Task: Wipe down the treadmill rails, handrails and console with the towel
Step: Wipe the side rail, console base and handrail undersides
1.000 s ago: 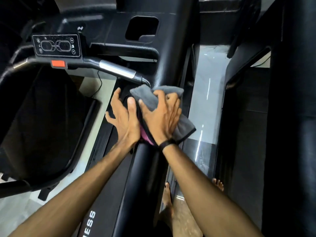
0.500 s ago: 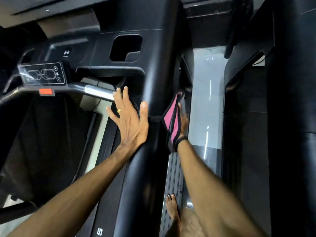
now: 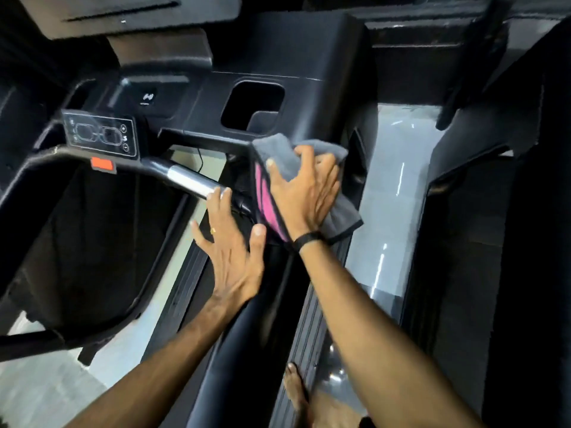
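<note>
A grey towel (image 3: 284,156) with a pink inner side lies draped over the top of the black right handrail (image 3: 244,341), just below the console housing (image 3: 278,66). My right hand (image 3: 304,193) presses flat on the towel, fingers spread. Resting on the handrail's left side a little lower is my left hand (image 3: 231,257), open, fingers splayed, a ring on one finger. The small control panel (image 3: 100,135) with an orange tab sits on the crossbar with its silver grip (image 3: 190,180) at left.
The ribbed side rail (image 3: 304,344) runs down beside my bare foot (image 3: 295,387). A glossy grey floor strip (image 3: 392,196) separates this machine from a neighbouring black treadmill (image 3: 494,211) on the right. The dark belt area lies at left.
My right hand has brought the towel from the handrail's right side back onto its top, nearer the console. My left hand slid slightly lower on the rail. The view shifted.
</note>
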Motion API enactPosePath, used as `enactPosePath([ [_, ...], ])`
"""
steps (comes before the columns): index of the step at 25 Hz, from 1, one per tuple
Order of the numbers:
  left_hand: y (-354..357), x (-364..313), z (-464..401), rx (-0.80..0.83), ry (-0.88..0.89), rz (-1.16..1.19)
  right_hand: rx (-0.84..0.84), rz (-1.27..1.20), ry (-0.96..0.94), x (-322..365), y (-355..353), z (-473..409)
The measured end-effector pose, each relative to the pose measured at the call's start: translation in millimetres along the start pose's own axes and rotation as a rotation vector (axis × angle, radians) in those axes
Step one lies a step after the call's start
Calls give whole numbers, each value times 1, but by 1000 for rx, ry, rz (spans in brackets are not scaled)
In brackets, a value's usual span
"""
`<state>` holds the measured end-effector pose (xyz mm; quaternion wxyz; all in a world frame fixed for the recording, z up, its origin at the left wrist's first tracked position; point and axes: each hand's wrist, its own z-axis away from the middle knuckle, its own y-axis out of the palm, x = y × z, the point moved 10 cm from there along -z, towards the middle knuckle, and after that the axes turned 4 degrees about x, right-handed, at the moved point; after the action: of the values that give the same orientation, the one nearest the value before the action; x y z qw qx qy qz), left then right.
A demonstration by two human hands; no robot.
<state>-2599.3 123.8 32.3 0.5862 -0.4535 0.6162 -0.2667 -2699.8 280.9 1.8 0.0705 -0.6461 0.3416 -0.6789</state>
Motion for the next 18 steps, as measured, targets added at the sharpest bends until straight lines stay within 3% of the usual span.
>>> enactPosePath([
  [6,-2,-6,-20,-32,-34,-88,-61,-271,221,-39,6,-69],
  [11,20,-37,-71,9,123,-110,-30,-384,262,-67,14,-64],
  [18,25,-28,-71,30,101,1,42,-671,444,-120,39,-40],
])
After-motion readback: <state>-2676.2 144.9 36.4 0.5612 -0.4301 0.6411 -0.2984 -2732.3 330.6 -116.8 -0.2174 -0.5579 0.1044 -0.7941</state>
